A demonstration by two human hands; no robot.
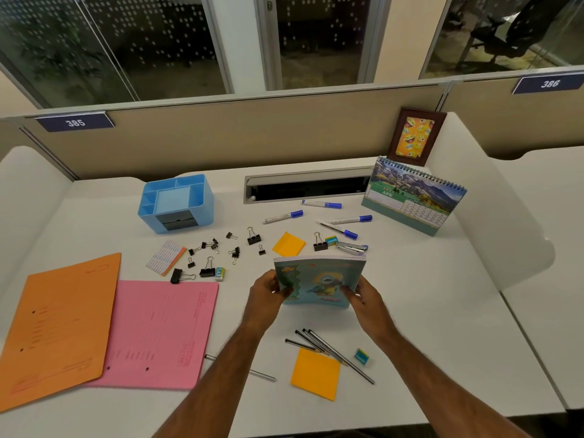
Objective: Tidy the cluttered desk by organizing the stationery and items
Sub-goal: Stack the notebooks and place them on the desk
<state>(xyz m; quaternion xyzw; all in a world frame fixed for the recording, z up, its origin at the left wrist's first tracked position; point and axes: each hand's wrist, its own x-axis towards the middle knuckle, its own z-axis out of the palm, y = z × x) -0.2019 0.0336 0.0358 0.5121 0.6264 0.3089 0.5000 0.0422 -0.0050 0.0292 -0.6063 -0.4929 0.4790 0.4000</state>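
Note:
A stack of teal notebooks (319, 281) with a cartoon bird cover is lifted above the white desk (442, 311). My left hand (267, 290) grips its left edge and my right hand (363, 294) grips its right edge. A blue desk organizer (177, 202) stands at the back left. Several black binder clips (221, 251) lie scattered in front of it. Blue-capped markers (335, 218) lie at the back right. Several black pencils (319, 343) and an orange sticky pad (316, 373) lie below the notebooks.
An orange folder (57, 324) and a pink folder (155, 333) lie at the left. A desk calendar (414, 197) and a picture frame (415, 135) stand at the back right. A stapler (350, 248), erasers and a second orange pad (288, 244) lie mid-desk.

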